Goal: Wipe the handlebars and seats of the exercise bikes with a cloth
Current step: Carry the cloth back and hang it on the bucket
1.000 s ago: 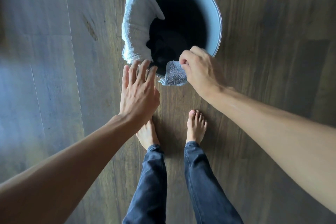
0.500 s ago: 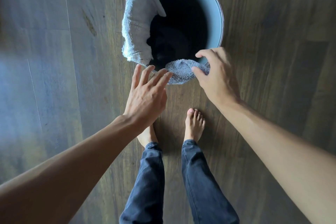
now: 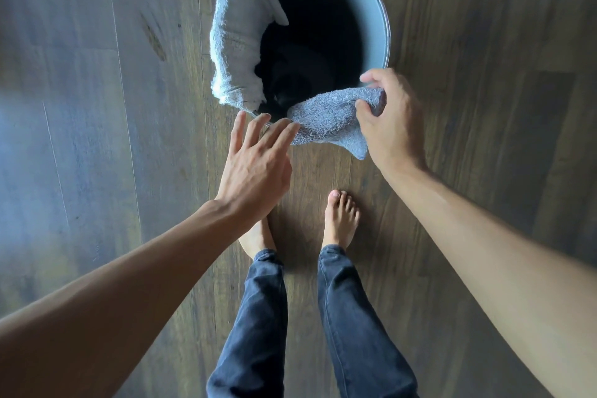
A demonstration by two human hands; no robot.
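Dark denim is seen nearest, on two trouser legs (image 3: 355,317) that are planted on a wooden floor (image 3: 97,139). Two bare feet are shown just beyond the hems: the right foot (image 3: 340,220) is fully in view, while the left foot (image 3: 255,237) is partly hidden under the left wrist. Both bare forearms are stretched forward from the lower corners.

The left hand (image 3: 258,168) is held palm down, and its fingers (image 3: 277,132) are kept straight and slightly spread. Their tips are laid at the near left edge of a grey cloth (image 3: 326,119), close to the near rim of a bucket (image 3: 382,26). Whether the tips press on the cloth or only touch it cannot be told.

The right hand (image 3: 394,126) is closed on the right end of the same cloth, which is bunched and pinched between the thumb and the curled fingers. The cloth is spread across the near rim of the bucket between the two hands, and one corner is left hanging outside, toward the feet.

The bucket is round and grey-blue and is stood on the floor just beyond the hands. Its inside is dark, and what lies at the bottom cannot be made out. A white towel (image 3: 235,39) is draped over the left part of the rim, partly inside and partly outside
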